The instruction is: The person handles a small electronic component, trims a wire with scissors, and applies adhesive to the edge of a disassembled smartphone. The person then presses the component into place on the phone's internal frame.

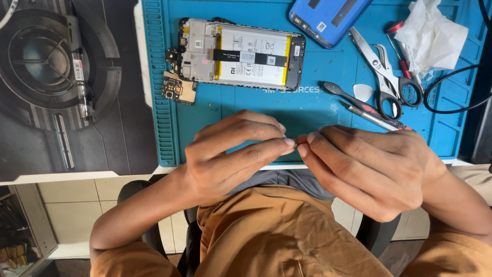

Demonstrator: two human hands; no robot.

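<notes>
Where both sets of fingertips meet, just above the lap: left hand (233,154) and right hand (366,164) pinched together on a tiny part (295,145), too small to identify. Part caught between left thumb and forefinger on one side, right fingertips on the other, almost wholly hidden by them. Pinch hovering over near edge of blue work mat (318,110).

Farther out on mat, right side: tweezers (366,114), black spudger (341,93), white pick (363,92), scissors (392,84), red-handled screwdriver (402,56), crumpled tissue (430,33).

Left of centre: loose circuit board (179,88), touching corner of opened phone (241,54) with battery exposed.

Far edge: blue back cover (328,15), lying inside-down.
</notes>
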